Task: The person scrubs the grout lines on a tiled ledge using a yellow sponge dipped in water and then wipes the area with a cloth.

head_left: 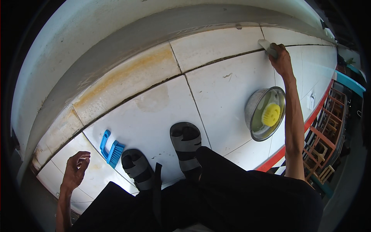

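Observation:
My right hand (281, 58) grips a small pale grey item (264, 44), partly hidden by the fingers, at the dark grout line on the white tiles (228, 85). Below it, beside my forearm, a steel bowl (252, 116) holds greenish liquid and a yellow brush or scrubber (270, 114). At lower left my left hand (75, 172) hovers with loosely curved, empty fingers, a short way from a blue brush (115, 152) lying on the tiles.
My sandalled feet (184, 139) and dark clothing (247, 193) fill the bottom middle. A pale curved ledge (154, 15) borders the tiles at the top, with yellowish stains nearby. A red edge (264, 165) runs along the right, beyond which stand wooden chairs or furniture (324, 135).

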